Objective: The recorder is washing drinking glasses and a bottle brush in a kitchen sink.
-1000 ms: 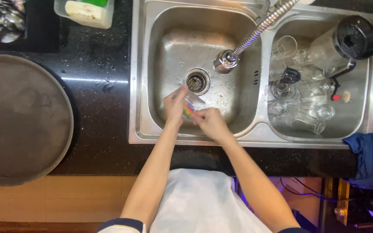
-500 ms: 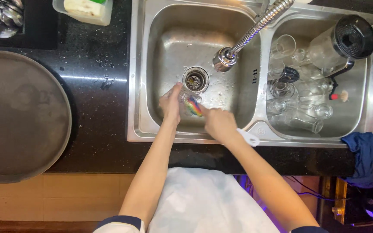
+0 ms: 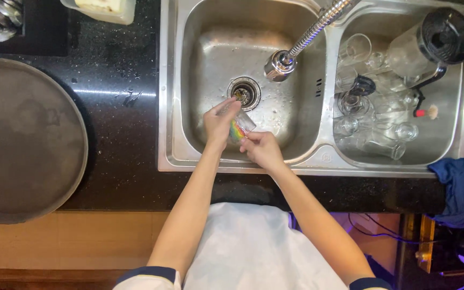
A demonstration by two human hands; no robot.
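The small clear glass (image 3: 241, 122) sits low in the left basin of the double sink (image 3: 170, 134), just on your side of the drain (image 3: 244, 92), and both your hands meet on it. Work from the big things inward. The black stone counter (image 3: 119, 123) carries a wide round tray (image 3: 22, 139) well off to your left; the right basin is crowded with other glassware (image 3: 371, 121) and a tipped jug with a black lid (image 3: 447, 29), so keep your elbows in and your scrubbing inside the left basin. The coiled spring faucet (image 3: 296, 45) hangs over the basin with its head beyond the drain, not over the glass; no running water can be made out.

Your left hand (image 3: 218, 122) is wrapped round the glass, fingers closed on its far side. Hold it by the wall rather than the rim, firm enough that a wet glass cannot slip onto the steel. Your right hand (image 3: 262, 149) is closed on the handle of a rainbow-bristled brush (image 3: 236, 130), whose head is pushed into the glass. Keep the brush in line with the glass, turn the glass against the bristles rather than levering sideways, and reach the bottom corners.
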